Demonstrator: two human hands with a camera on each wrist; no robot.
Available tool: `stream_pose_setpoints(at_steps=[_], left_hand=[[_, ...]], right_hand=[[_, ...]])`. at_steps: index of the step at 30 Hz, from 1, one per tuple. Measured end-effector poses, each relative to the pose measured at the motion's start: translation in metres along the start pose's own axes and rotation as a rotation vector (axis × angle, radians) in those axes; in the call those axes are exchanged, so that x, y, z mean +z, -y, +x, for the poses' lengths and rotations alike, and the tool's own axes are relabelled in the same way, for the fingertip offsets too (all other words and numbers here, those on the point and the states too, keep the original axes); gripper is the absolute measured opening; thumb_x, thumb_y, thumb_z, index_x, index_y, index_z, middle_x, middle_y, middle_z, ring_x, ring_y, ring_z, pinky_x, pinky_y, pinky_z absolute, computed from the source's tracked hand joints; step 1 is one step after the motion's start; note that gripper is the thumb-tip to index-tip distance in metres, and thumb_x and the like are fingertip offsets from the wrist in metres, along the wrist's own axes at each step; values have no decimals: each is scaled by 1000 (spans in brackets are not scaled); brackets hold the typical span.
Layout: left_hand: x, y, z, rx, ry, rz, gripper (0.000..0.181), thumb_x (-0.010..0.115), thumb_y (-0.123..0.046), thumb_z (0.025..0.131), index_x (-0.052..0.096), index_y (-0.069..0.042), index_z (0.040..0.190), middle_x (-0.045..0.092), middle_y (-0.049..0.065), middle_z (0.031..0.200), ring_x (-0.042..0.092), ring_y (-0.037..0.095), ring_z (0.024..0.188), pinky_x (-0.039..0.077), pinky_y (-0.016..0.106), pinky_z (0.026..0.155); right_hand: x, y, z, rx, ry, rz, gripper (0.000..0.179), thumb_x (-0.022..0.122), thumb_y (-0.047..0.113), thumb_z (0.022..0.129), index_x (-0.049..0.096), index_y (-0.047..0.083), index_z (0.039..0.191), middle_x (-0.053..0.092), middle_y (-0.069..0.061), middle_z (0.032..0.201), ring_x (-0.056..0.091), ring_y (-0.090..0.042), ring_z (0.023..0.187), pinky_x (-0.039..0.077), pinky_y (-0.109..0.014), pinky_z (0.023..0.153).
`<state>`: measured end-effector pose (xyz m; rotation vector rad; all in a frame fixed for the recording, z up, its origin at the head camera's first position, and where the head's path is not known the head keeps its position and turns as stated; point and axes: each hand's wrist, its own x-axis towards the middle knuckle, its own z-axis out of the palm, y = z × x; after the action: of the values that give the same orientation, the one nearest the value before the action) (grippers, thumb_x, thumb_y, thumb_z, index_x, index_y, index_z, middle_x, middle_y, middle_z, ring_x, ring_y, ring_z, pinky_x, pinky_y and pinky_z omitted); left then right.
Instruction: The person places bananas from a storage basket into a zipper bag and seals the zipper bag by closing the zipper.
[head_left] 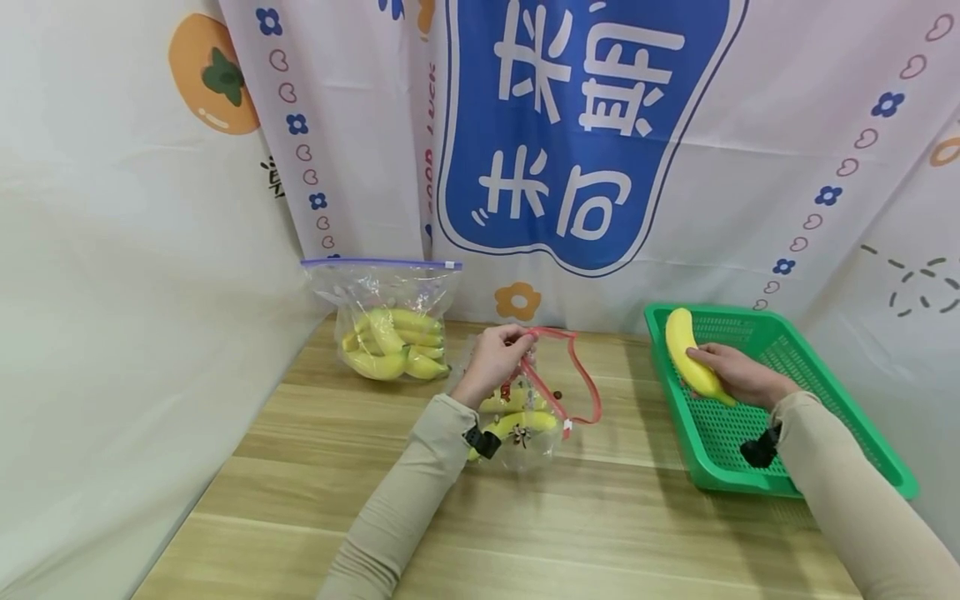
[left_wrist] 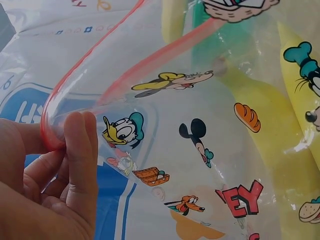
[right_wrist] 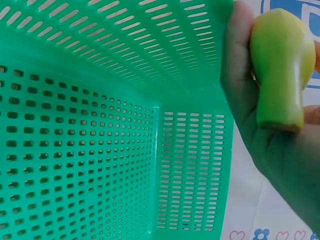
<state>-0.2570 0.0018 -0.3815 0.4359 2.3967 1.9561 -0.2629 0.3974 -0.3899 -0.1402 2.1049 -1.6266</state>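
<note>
My left hand (head_left: 497,360) pinches the red-edged mouth of a clear zip bag (left_wrist: 170,145) printed with cartoon figures. The bag's mouth stands open toward the right, and yellow bananas (head_left: 525,423) lie inside it. In the left wrist view the thumb and fingers (left_wrist: 80,150) squeeze a corner of the red rim (left_wrist: 50,117). My right hand (head_left: 738,373) grips a single banana (head_left: 686,354) over the left side of a green basket (head_left: 697,454). The right wrist view shows the banana's green stem end (right_wrist: 280,100) pointing toward the camera.
A second zip bag (head_left: 382,287) with a purple closure stands at the back left of the wooden table (head_left: 600,533), holding several bananas. Behind the table hangs a printed cloth (head_left: 375,167). The basket has slotted raised walls (right_wrist: 192,170).
</note>
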Motion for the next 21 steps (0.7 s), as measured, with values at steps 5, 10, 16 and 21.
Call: stream_pose_setpoints(at_steps=[5,10,16,21], left_hand=[[1,0,1,-8,-9,5,20,58,-26,95,70,-11,94,66,6,75,54,14,52,42,23,42],[1,1,1,-19,-15,32,20,59,-28,95,71,-12,93,67,5,75,57,15,55,45,24,44],[2,0,1,-13,-19,48,20,58,-28,96,71,-12,94,67,4,75,57,17,55,47,28,45],[3,-1,1,-10,-24,60,19,58,-26,96,71,-12,95,67,4,75,58,19,56,47,26,45]], right_hand=[[3,7,-7,-23,15,-19,59,35,25,104,9,-13,140,52,-27,107,62,-27,87,56,-39,73],[7,14,-11,-57,42,-65,56,41,18,101,12,-12,139,57,-22,105,62,-27,81,55,-40,73],[17,20,-15,-99,74,-177,55,52,20,98,26,-2,141,53,-20,112,60,-32,87,55,-42,74],[27,26,-17,-126,92,-302,51,58,20,95,37,2,137,51,-18,116,58,-23,80,54,-37,69]])
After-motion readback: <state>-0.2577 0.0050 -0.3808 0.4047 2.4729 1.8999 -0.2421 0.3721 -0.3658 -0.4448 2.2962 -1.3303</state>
